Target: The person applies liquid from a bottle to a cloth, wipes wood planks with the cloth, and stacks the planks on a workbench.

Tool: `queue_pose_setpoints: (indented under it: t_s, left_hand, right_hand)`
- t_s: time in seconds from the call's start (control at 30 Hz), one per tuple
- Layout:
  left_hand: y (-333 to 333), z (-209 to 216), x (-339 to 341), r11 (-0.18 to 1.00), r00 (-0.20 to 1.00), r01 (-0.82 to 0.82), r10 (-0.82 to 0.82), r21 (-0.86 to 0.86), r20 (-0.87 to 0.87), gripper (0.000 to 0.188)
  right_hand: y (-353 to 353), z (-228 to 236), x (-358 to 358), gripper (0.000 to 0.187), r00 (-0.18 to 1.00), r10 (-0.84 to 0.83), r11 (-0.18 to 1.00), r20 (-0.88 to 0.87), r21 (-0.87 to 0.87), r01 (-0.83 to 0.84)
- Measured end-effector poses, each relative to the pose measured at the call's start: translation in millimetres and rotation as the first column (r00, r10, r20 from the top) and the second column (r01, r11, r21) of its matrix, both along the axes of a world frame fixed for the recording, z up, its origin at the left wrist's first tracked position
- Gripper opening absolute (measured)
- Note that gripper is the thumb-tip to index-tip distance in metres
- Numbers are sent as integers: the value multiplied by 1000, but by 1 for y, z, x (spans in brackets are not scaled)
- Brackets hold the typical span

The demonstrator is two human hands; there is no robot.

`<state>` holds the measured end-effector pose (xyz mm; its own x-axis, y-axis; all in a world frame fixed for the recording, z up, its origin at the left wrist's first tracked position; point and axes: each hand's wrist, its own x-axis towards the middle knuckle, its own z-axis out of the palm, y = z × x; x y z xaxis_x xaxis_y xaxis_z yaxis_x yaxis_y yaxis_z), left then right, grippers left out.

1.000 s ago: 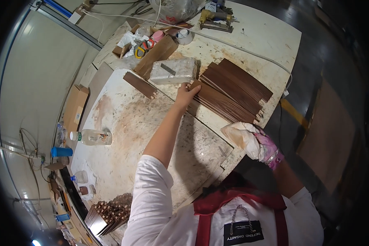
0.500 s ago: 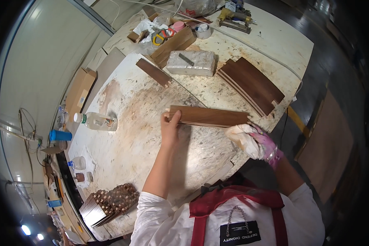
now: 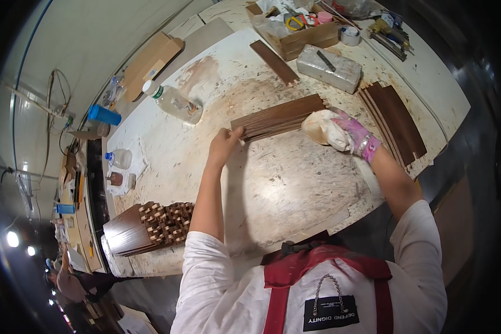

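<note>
Dark brown wooden planks [image 3: 278, 116] lie in front of me in a small stack, tilted up toward the right, several layers showing along the near edge. Bare fingers of my left hand [image 3: 226, 146] close on the stack's left end, thumb at the near corner. My right hand [image 3: 357, 134], in a pink and purple glove, grips a bunched white rag [image 3: 323, 128] with a brownish stain. That rag is against the stack's right end and hides part of it. Just right of the glove rests another stack of brown planks [image 3: 394, 119].
A single plank [image 3: 274, 62] and a wrapped block [image 3: 329, 68] with a dark strip on top lie farther back. Behind is a cardboard box [image 3: 309, 43] of tools. A bottle [image 3: 175, 104] stands left; a bundle of plank pieces [image 3: 164, 225] is near left. A distant person [image 3: 72, 284] appears lower left.
The view has swung, shifting the table's things. The planks now tilt up to the right and show more layers along their near edge. Both hands keep their holds, the rag still at the right end.
</note>
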<state>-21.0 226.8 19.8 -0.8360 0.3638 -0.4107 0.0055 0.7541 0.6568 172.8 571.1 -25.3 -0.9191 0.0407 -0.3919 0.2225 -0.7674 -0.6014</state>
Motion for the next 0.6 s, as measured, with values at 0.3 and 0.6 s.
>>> queue_pose_setpoints:
  t_s: [0.3, 0.6]
  left_hand:
    - [3, 16, 9, 906, 828, 396, -283, 148, -483, 78]
    - [-9, 19, 72, 909, 874, 213, -12, 359, -486, 60]
  right_hand:
    - [-33, 44, 57, 32, 989, -143, 988, -35, 57, 145]
    - [-68, 142, 48, 35, 827, -297, 753, -478, 414, 510]
